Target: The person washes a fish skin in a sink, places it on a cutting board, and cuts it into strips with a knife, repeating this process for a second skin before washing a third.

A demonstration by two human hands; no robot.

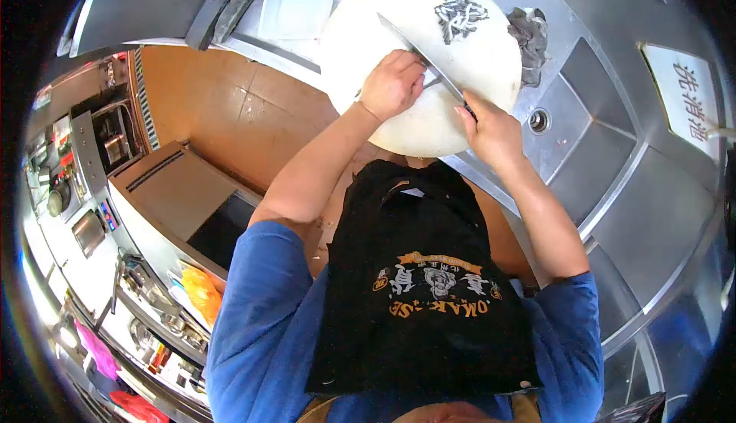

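Observation:
My right hand (494, 133) is closed round the handle of a kitchen knife (420, 53). Its long blade slants up and left across a round white cutting board (368, 9). Right beside the blade, my left hand (392, 85) has its fingers curled down on the board, pressing on a dark-and-white piece of food mostly hidden under them. A bit of that piece shows beyond the blade, between the two hands. Toward the board's far right side lies a small heap of thin black-and-white strips (460, 18).
A crumpled dark grey mass (529, 43) sits against the board's right edge. Farther right are a drain (539, 121) and steel sink basins. A translucent tray (297, 1) stands left of the board. A signboard (682, 97) hangs at the right; a brown-topped cabinet (180, 204) stands at left.

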